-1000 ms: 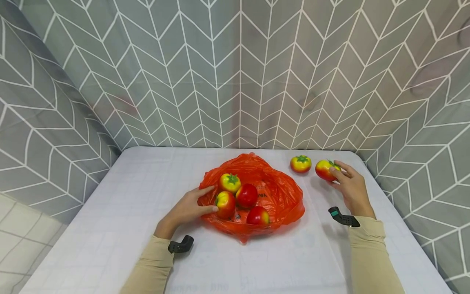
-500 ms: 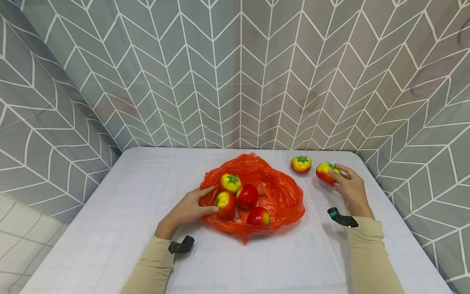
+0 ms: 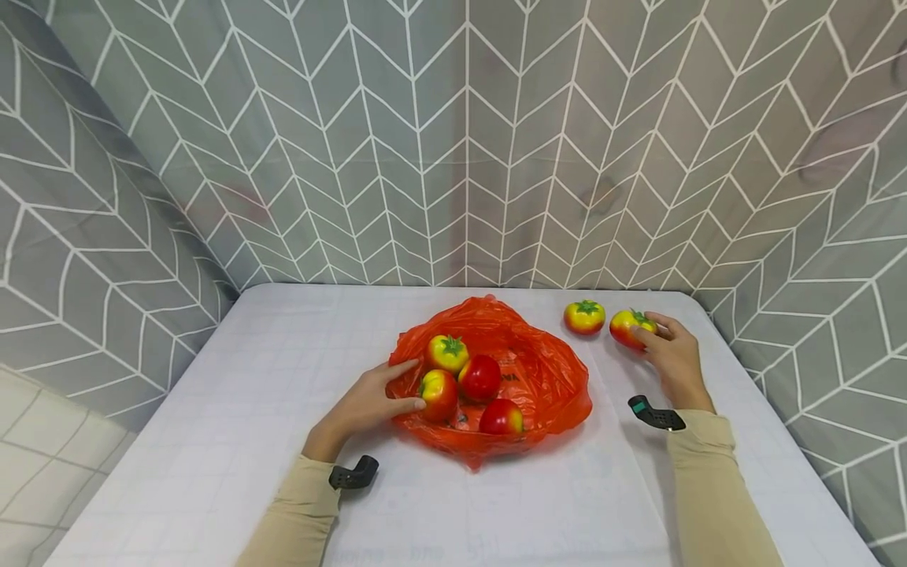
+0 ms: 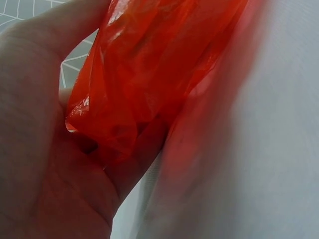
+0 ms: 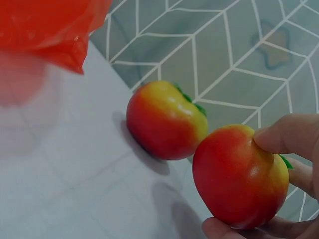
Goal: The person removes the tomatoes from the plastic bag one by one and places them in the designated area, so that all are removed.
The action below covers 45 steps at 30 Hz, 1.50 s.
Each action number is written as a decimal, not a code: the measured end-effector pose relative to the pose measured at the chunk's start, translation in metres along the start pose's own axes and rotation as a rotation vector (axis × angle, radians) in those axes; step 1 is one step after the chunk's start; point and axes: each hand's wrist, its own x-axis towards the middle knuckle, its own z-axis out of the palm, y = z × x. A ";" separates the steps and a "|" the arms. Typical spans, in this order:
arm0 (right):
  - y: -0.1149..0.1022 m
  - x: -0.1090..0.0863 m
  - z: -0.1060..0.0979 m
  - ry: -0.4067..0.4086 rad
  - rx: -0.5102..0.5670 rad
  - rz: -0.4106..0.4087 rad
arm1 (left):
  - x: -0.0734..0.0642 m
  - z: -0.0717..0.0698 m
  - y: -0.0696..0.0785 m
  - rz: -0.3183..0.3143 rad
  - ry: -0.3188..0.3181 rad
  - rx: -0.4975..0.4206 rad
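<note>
A red plastic bag (image 3: 546, 378) lies spread with its mouth facing up, several red-and-yellow tomatoes (image 3: 480, 378) inside. My left hand (image 3: 363, 405) holds the bag's left side, thumb and forefinger over the rim by a tomato (image 3: 439, 396). In the left wrist view, bunched red plastic (image 4: 149, 64) sits between the thumb and the other fingers. At the back right, my right hand (image 3: 676, 358) grips a tomato (image 5: 239, 177) between thumb and fingers, its green leaves partly covered. Just left of it another tomato (image 3: 584, 318) rests on the table, green leaves up.
A white cloth covers the table (image 3: 298, 339). Its back edge meets a grey curtain (image 3: 453, 157) with a white zigzag pattern, which also hangs along both sides. Black wrist cameras (image 3: 354, 472) sit on both forearms, over beige sleeves.
My right hand has shifted very slightly left, bringing its tomato a little closer to the one beside it. My left hand stays at the bag's left side.
</note>
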 end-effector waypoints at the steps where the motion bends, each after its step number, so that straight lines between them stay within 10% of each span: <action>1: 0.001 0.001 0.000 0.003 -0.020 -0.010 | 0.000 0.000 -0.001 0.001 0.001 0.003; 45: 0.005 0.029 0.006 -0.005 -0.221 -0.170 | 0.001 0.001 0.000 -0.010 0.003 -0.001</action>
